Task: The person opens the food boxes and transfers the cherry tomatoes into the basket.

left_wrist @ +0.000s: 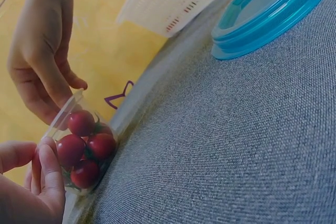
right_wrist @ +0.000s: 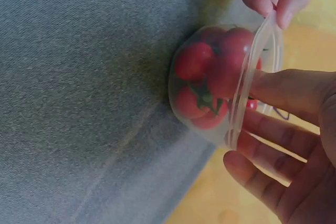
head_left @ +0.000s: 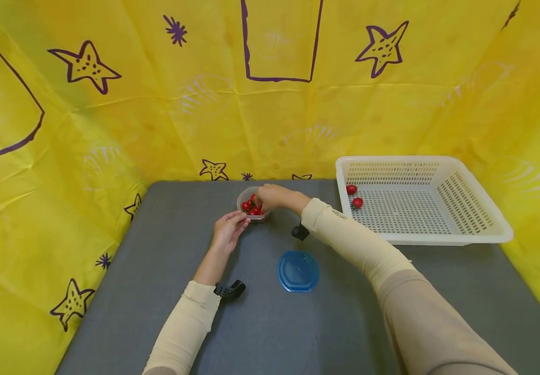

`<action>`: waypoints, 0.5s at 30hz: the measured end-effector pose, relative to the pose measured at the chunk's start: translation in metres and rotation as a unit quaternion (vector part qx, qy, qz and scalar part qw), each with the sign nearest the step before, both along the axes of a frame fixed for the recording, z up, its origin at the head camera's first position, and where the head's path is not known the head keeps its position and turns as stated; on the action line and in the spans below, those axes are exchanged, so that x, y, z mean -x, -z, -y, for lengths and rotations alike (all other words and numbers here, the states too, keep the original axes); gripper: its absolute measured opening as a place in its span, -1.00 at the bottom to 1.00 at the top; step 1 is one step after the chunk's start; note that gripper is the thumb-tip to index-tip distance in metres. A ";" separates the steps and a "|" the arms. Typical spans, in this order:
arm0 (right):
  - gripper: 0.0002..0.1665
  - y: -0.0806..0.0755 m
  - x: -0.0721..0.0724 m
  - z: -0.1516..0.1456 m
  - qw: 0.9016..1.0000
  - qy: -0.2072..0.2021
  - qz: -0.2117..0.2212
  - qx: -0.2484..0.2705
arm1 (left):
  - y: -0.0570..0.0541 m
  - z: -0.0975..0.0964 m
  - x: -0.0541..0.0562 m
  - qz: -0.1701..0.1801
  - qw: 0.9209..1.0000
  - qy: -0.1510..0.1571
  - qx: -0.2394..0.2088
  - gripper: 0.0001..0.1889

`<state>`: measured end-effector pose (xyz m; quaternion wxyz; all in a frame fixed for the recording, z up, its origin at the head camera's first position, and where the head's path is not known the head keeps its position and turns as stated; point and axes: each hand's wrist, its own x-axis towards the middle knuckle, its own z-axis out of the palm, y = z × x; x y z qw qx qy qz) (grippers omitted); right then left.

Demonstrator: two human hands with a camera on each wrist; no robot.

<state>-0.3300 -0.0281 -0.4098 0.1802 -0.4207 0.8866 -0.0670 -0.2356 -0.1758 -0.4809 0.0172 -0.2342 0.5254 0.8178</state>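
A small clear plastic tub (head_left: 259,219) holds several red cherry tomatoes (head_left: 252,208), some with green stems. Its rim is pinched between the thumb and fingers of my left hand (head_left: 226,232), at the near-left side in the head view. From the right, my right hand (head_left: 274,197) reaches over the rim. In the right wrist view its foremost fingers (right_wrist: 278,90) dip inside among the tomatoes (right_wrist: 194,61), while another finger stays outside the rim. Those tips are partly hidden, and I cannot tell whether they grip a tomato. A blue lid (head_left: 298,271) lies nearer me on the table.
A white slotted plastic basket (head_left: 438,238) stands at the back right, with two red tomatoes (head_left: 356,202) at its left end. The grey table (head_left: 166,291) meets a yellow patterned curtain (head_left: 279,130) at the back. My right forearm passes in front of the basket's near-left corner.
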 end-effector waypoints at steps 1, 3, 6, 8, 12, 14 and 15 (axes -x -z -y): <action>-0.78 0.001 0.000 0.001 1.000 0.002 0.000 -0.001 | 0.000 0.000 0.000 0.001 1.000 0.001 0.000 -0.92; -0.81 0.001 -0.001 0.002 1.000 0.005 -0.001 -0.003 | 0.000 0.000 0.000 0.001 1.000 0.002 -0.001 -0.93; -0.85 0.003 -0.002 0.004 1.000 0.009 -0.001 -0.005 | 0.001 0.000 -0.001 0.001 1.000 0.001 -0.002 -0.93; -0.85 0.005 -0.003 0.005 1.000 0.012 -0.001 -0.008 | 0.001 0.000 -0.001 0.000 1.000 0.002 -0.001 -0.93; -0.84 0.007 -0.005 0.007 1.000 0.025 -0.005 -0.013 | 0.001 0.000 0.000 -0.003 1.000 0.003 0.000 -0.93; -0.84 0.008 -0.005 0.007 0.999 0.032 -0.008 -0.015 | 0.001 0.000 0.000 -0.003 1.000 0.002 0.000 -0.93; -0.84 0.008 -0.005 0.007 0.999 0.034 -0.011 -0.015 | 0.001 0.000 0.000 -0.003 1.000 0.002 0.001 -0.93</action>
